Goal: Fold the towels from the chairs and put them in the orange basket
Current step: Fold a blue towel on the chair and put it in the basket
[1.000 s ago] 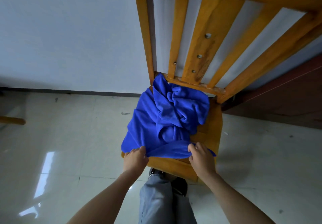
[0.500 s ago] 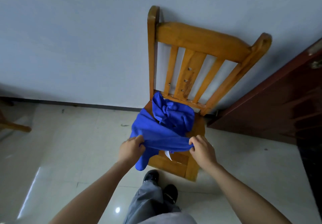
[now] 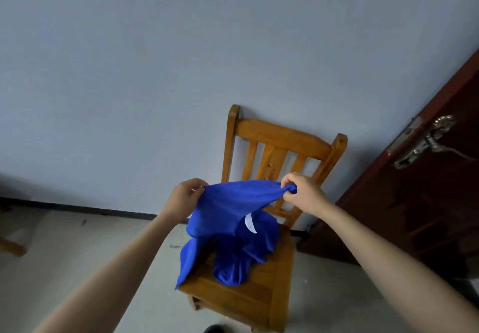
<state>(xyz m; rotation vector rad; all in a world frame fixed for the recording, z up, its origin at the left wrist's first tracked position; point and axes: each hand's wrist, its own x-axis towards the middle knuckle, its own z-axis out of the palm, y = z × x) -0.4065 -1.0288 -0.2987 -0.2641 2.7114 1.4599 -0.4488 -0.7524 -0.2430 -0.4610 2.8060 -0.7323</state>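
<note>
both hands have risen since half a second ago, lifting the top edge of the blue towel [image 3: 233, 218] off the seat of the wooden chair [image 3: 261, 304], so that edge now spans the gap between them while the rest trails down. the left hand [image 3: 185, 197] pinches one end of the edge. the right hand [image 3: 303, 192] pinches the other, its fingers [image 3: 288, 181] curled over a small bunch of cloth. below the fingers the towel hangs in a loose, twisted fall. its lowest folds are heaped on the seat, and one corner droops past the seat's edge under the left hand. a white tag [image 3: 250, 225] shows just below the right hand's grip.

to my eye the step in hand is lifting and opening the towel out before the first fold. to do it well, i would say the hands should go higher until the heap clears the seat. then they should draw apart so the edge between the fingers goes taut, and shake the twist out. each grip wants to sit at a true corner. the right one looks to hold a bunch rather than a corner, so it may need to slide along the hem.

the cloth is a deep, even blue, soft and fleecy-looking, and limp enough to drape without stiffness. the orange basket is nowhere in sight from here.
</note>
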